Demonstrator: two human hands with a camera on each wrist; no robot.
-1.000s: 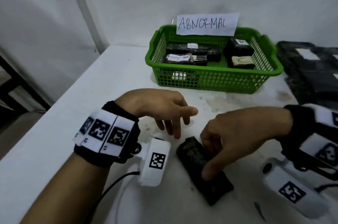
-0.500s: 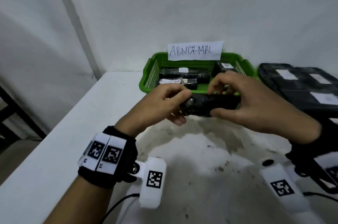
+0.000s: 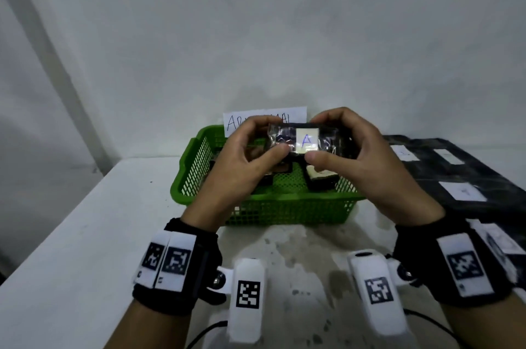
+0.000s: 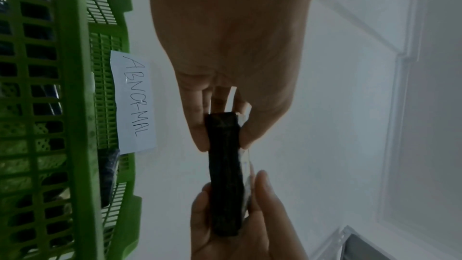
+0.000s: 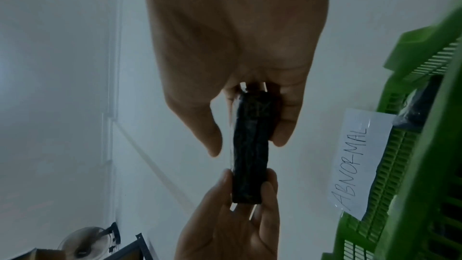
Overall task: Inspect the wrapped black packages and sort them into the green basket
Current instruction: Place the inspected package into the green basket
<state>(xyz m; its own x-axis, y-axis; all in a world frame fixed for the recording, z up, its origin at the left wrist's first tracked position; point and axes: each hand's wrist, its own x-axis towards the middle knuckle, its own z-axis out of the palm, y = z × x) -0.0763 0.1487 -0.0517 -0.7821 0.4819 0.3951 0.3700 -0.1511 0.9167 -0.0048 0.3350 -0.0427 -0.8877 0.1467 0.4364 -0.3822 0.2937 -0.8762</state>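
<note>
Fingers of the left hand are pinching one end of a wrapped black package, thumb in front and the rest curled behind, while the right hand is clamping the other end in the same way, so both hands are closing on it and carrying nothing else. They are holding it up in the air above the green basket, well clear of the tabletop, and are turning its broad face toward the head camera, probably so that the white sticker marked "A" and the glossy wrap can be read. Gripping only the ends is leaving that face uncovered. The wrist views are showing the package edge-on, thin and dark. Behind it a paper sign reading ABNORMAL is standing at the basket's far rim, and several other packages are already lying inside. More labelled dark packs are waiting on the right. I judge the inspection step to be under way, the drop not yet made.
</note>
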